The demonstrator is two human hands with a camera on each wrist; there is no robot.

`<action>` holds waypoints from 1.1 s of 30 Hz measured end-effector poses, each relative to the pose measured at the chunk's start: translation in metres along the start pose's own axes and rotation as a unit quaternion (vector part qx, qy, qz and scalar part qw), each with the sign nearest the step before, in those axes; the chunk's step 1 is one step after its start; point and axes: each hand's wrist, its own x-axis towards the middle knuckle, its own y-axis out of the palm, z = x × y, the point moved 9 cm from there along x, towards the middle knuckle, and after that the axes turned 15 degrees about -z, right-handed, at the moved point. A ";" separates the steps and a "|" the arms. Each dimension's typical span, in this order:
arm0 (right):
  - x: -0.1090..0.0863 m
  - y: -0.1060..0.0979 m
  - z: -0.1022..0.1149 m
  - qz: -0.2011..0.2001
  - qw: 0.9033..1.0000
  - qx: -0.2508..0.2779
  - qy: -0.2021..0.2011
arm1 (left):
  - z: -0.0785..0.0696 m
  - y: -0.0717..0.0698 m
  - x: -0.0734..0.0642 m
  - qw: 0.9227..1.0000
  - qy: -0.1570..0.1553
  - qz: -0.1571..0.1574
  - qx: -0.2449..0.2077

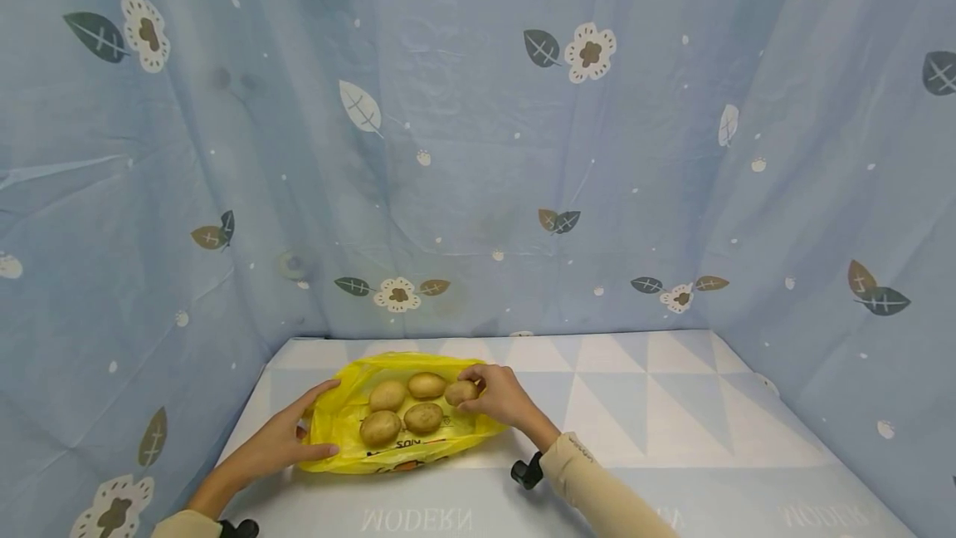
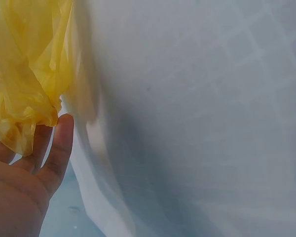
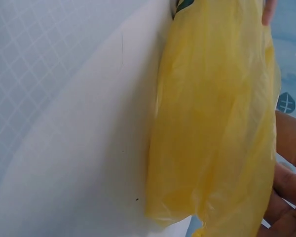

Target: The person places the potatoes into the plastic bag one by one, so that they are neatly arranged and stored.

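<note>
A yellow plastic bag (image 1: 351, 461) lies spread wide on the table, its mouth facing up. Inside it sit several potatoes (image 1: 380, 428), grouped from the middle to the right. My left hand (image 1: 280, 436) holds the bag's left end, thumb over the front rim and index finger along the back. In the left wrist view, crumpled plastic (image 2: 27, 84) hangs over the fingers. With thumb and fingers, my right hand (image 1: 505, 395) pinches the rightmost potato (image 1: 460, 392) at the bag's right end. The bag's side (image 3: 212, 123) hides that potato in the right wrist view.
The table (image 1: 612, 405) has a pale cloth with triangles and printed lettering. A blue curtain (image 1: 478, 148) with leaves and flowers encloses the back and both sides. Black wrist-worn devices (image 1: 528, 471) show at both forearms.
</note>
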 end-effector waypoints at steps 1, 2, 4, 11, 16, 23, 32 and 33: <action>0.000 0.001 0.000 0.001 1.000 -0.001 -0.001 | 0.000 0.000 0.000 1.000 -0.001 0.000 -0.001; 0.000 0.001 0.000 0.004 1.000 -0.003 0.000 | 0.000 0.000 0.000 1.000 -0.001 0.001 -0.002; -0.001 0.002 0.001 0.008 1.000 -0.007 -0.004 | -0.001 0.001 0.000 1.000 -0.003 0.002 -0.003; -0.005 0.005 0.001 0.021 0.999 -0.029 -0.020 | -0.003 0.000 -0.001 1.000 -0.001 0.005 -0.005; -0.006 0.009 0.000 0.022 0.999 -0.032 -0.033 | 0.000 0.001 0.000 1.000 0.005 0.002 -0.001; -0.008 0.012 -0.001 0.023 0.998 -0.047 -0.036 | 0.000 0.001 0.000 1.000 0.010 0.003 -0.004; -0.010 0.015 -0.001 0.031 0.998 -0.035 -0.035 | 0.000 0.001 -0.001 1.000 0.007 0.004 -0.012; -0.010 0.015 -0.002 0.032 0.998 -0.035 -0.035 | 0.000 0.001 -0.001 1.000 0.007 0.004 -0.012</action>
